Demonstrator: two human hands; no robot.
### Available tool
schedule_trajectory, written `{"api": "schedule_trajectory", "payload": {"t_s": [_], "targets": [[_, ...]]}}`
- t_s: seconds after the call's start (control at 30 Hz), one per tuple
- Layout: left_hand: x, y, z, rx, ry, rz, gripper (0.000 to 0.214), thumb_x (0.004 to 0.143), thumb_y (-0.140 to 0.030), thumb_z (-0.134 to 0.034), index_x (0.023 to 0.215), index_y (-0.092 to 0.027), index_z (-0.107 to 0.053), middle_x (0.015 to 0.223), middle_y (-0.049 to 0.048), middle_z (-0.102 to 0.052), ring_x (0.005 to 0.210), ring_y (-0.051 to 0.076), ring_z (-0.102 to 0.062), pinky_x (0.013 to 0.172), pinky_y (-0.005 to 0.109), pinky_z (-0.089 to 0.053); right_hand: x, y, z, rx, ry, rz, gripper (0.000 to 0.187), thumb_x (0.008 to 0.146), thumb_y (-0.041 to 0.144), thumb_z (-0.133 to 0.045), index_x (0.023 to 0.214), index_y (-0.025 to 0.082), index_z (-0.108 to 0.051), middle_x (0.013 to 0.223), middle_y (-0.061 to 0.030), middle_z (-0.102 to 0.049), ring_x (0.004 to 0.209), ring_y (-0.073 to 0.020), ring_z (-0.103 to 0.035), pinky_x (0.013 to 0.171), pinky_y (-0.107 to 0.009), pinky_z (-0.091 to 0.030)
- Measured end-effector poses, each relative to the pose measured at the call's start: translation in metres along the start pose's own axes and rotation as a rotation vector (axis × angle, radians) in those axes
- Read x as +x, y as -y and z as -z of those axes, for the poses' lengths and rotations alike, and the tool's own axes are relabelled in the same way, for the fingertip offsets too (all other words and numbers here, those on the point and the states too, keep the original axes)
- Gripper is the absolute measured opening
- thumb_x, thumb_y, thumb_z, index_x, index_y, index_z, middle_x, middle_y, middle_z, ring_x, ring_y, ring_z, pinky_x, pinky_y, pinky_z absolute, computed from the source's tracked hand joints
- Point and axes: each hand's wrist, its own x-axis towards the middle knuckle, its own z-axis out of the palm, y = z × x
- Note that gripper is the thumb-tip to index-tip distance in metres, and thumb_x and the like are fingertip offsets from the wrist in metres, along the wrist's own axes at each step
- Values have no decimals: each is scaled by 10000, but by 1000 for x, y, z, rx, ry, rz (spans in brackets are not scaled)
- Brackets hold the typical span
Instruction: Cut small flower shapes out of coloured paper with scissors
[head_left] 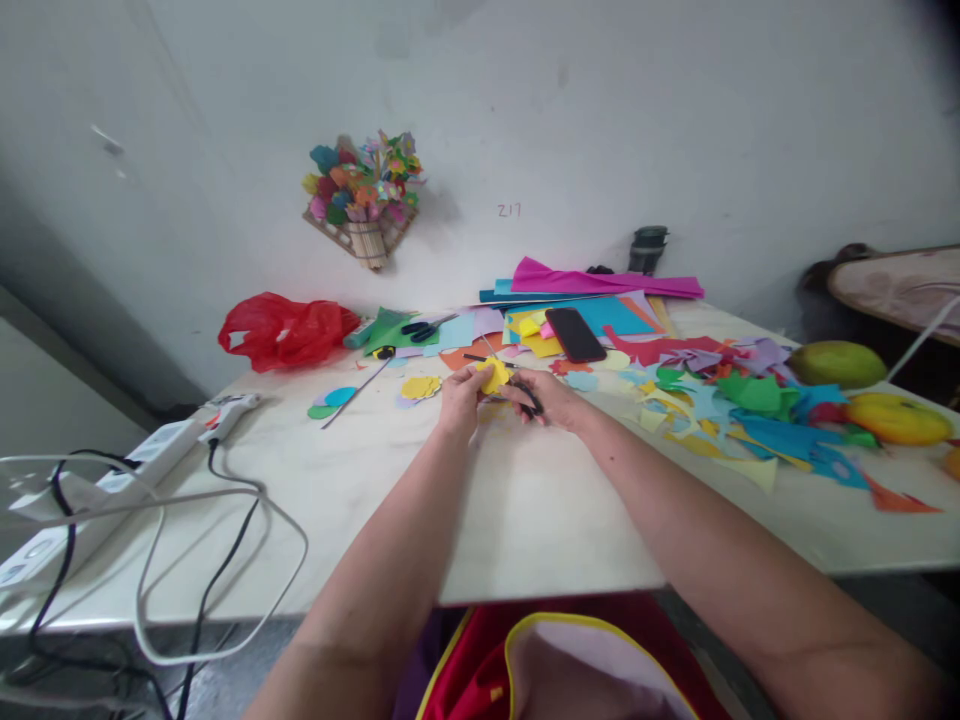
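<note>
My left hand (463, 395) pinches a yellow paper flower (493, 375) above the middle of the table. In my right hand (551, 393) is a pair of scissors (529, 395) with dark handles, the blades at the flower's edge. How far the blades are apart is too small to tell. Left of my left hand lies a small pile of yellow paper flowers (420, 387). Farther left are a blue paper circle (340, 397) and a green one (321, 411), with a thin stick beside them.
Colored paper scraps (757, 420) cover the right side, near two mangoes (840, 363). A phone (576, 335) lies on paper sheets behind my hands. Other scissors (426, 328) and a red plastic bag (285, 332) lie back left. Power strips (150, 465) with loose cables occupy the left edge.
</note>
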Motion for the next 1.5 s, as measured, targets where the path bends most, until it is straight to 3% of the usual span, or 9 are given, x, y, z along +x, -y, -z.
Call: {"api": "schedule_trajectory", "payload": {"t_s": [0.93,1.5], "targets": [[1,-3,5,-28,4,8,335,476,-323,-842,565,-144,-573,569,23,-628,496,113,-564,496,228,-431,-2,10,-5,-14,-54,-88,244,713,315,-752,756,156,-572,450,57,-521,300,-56,-440,247,-148,-187],[3,-3,6,-20,-26,6,335,472,-329,-842,611,-136,-605,614,50,-665,527,142,-598,519,260,-450,-9,24,-9,-9,-80,-118,240,728,278,-731,665,162,-530,401,65,-492,280,-50,-395,253,-147,-231]]}}
